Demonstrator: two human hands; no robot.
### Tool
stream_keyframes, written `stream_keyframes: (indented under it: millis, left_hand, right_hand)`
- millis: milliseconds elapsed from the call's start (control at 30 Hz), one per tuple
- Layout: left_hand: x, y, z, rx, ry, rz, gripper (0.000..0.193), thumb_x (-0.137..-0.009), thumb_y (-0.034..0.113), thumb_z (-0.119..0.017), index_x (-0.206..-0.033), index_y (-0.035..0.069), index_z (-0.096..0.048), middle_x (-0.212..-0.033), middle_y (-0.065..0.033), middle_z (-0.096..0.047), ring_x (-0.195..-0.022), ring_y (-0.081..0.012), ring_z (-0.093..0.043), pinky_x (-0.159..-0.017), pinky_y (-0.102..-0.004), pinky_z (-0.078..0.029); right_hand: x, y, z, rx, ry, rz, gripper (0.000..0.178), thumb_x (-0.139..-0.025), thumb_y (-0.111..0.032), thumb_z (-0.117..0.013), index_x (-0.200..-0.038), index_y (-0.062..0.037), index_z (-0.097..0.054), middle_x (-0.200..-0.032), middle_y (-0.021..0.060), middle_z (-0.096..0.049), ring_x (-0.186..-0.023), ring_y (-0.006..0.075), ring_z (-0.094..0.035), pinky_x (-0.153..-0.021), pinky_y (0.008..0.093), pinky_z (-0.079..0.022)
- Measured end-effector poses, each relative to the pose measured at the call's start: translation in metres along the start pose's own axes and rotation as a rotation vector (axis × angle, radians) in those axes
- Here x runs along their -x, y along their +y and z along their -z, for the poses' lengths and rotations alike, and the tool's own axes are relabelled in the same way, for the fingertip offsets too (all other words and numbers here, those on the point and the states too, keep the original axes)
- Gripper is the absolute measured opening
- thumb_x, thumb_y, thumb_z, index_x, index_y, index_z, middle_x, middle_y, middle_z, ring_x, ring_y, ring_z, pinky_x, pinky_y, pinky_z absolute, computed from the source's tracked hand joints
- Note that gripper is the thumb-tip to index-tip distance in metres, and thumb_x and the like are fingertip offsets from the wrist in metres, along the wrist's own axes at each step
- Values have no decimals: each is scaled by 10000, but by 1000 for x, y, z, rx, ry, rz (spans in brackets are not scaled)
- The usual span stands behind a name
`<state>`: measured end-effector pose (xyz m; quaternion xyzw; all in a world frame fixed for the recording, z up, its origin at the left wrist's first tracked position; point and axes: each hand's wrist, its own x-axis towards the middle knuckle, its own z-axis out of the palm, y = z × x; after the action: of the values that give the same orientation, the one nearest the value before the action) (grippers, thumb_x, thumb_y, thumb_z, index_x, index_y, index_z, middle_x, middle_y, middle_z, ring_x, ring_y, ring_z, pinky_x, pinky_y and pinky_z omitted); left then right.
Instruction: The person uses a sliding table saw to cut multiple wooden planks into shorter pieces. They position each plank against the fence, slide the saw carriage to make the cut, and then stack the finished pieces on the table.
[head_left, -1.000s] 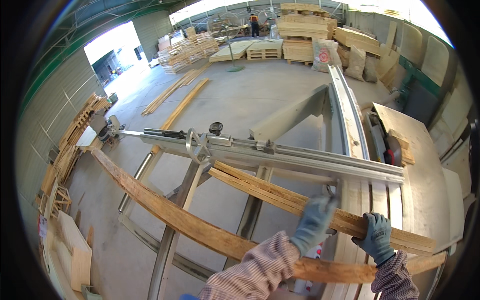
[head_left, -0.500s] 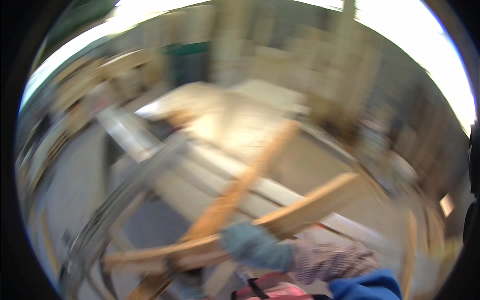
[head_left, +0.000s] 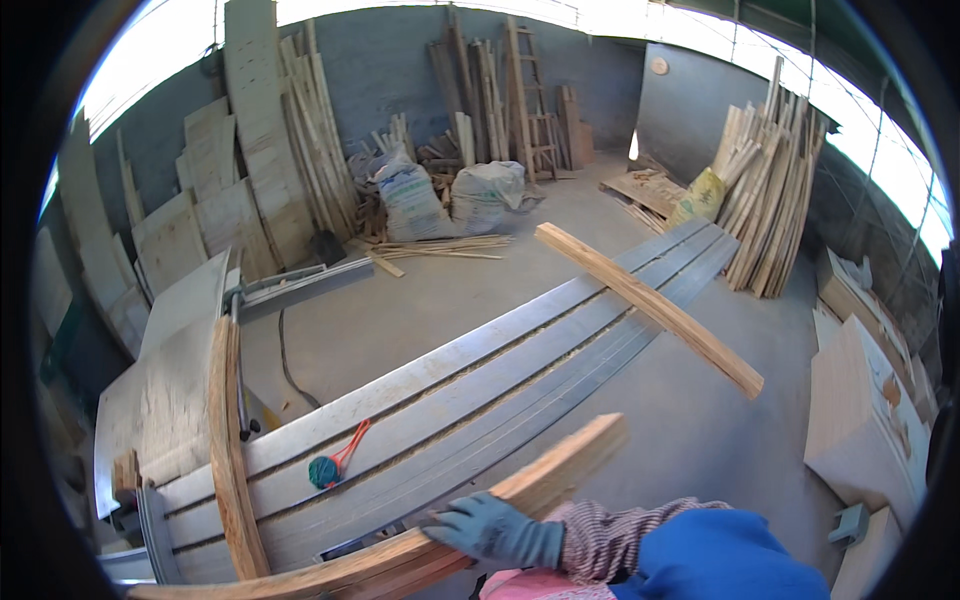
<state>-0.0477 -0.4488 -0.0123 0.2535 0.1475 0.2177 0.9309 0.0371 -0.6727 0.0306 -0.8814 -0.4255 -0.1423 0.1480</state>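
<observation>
Clearly, the right hand (head_left: pixel 492 531) grips timber (head_left: pixel 388 559); perhaps two pieces.

White sack (head_left: pixel 414 207): print too blurred to read.

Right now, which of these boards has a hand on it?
The nearest board, lowest in view: the right hand is over it. The far board and left board show no hand on them.

The hand (head_left: pixel 490 530) is wearing a dull blue glove (head_left: pixel 543 544); a finely checked sleeve (head_left: pixel 612 540) is meeting bright blue cloth (head_left: pixel 735 562), with pink fabric (head_left: pixel 530 587) showing to the left.
</observation>
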Motion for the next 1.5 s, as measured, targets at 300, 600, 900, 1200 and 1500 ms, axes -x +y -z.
stream_keyframes:
  millis: [300,600,900,1200,1500]
  left_hand:
    - [-12,-200,-142,-113,-147,531,588,-809,395,-710,-1221,32,-499,-1137,-126,-600,-1120,-280,-548,-1008,-441,-416]
    - [-34,-430,-205,-617,-516,717,730,-828,131,-707,-1433,35,-311,-1391,-130,-446,-1316,-253,-406,-1054,-386,-388]
    - [-28,-418,-211,-726,-243,620,587,-842,12,-648,-1369,-22,-393,-1308,-191,-522,-1238,-233,-502,-1007,-320,-441]
    - [-26,-408,-211,-746,-328,636,478,-875,17,-611,-1326,-37,-462,-1244,-155,-583,-1174,-217,-550,-1009,-319,-413]
    - [-11,-326,-150,-909,-191,400,457,-876,2,-614,-1309,-29,-473,-1219,-141,-593,-1144,-213,-571,-984,-314,-436]
  right_hand:
    - [149,127,76,-91,-11,-581,755,-650,-408,-766,-1267,-43,-530,-1215,156,-603,-1026,297,-625,-874,388,-502]
    - [272,304,93,-252,-107,-1216,888,-586,-505,-807,-1275,-26,-518,-1102,216,-631,-979,345,-641,-855,414,-502]
    - [287,434,64,-97,-139,-1403,959,-611,-476,-802,-1360,-26,-407,-1219,198,-563,-1080,344,-588,-893,439,-466]
    - [252,486,42,-18,-166,-1378,958,-647,-432,-783,-1393,-30,-337,-1254,197,-509,-1110,357,-562,-886,473,-470]
    - [252,476,49,310,-182,-1154,1052,-632,-467,-800,-1435,-13,-294,-1383,213,-384,-1290,416,-338,-1091,520,-230]
